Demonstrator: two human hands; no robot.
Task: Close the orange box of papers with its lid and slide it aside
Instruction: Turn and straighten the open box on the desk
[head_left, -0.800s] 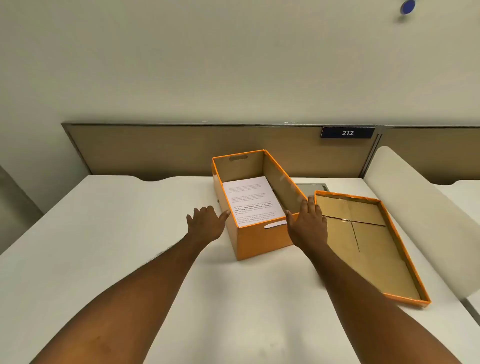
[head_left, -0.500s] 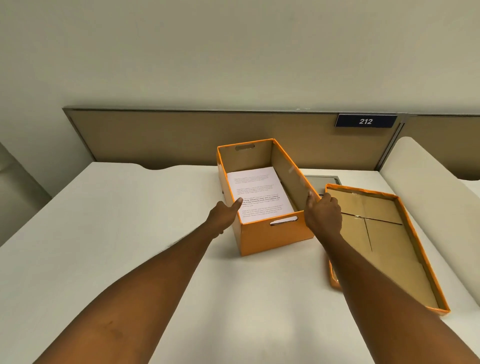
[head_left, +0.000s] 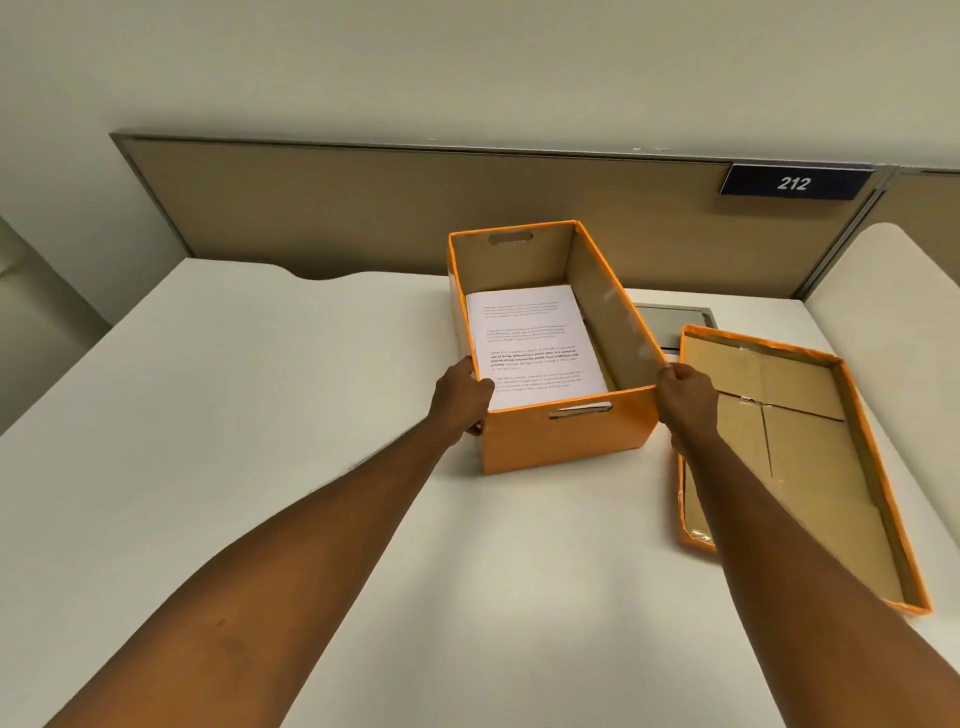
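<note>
An orange box (head_left: 566, 441) stands open in the middle of the white desk, with a stack of printed papers (head_left: 530, 348) lying flat inside. My left hand (head_left: 462, 397) grips the box's near left corner, thumb over the rim. My right hand (head_left: 685, 402) holds the near right corner. The orange lid (head_left: 800, 457) lies upside down on the desk just right of the box, its brown cardboard inside facing up; my right forearm crosses over its left edge.
A tan partition (head_left: 363, 208) with a "212" sign (head_left: 792, 182) runs along the desk's far edge. A grey cable hatch (head_left: 675, 322) sits behind the lid. A white divider (head_left: 893, 322) borders the desk (head_left: 260, 415) on the right.
Both hands have closed onto the box's near corners, from resting open beside it. The box now sits slightly further from the lid, and the view has shifted closer.
</note>
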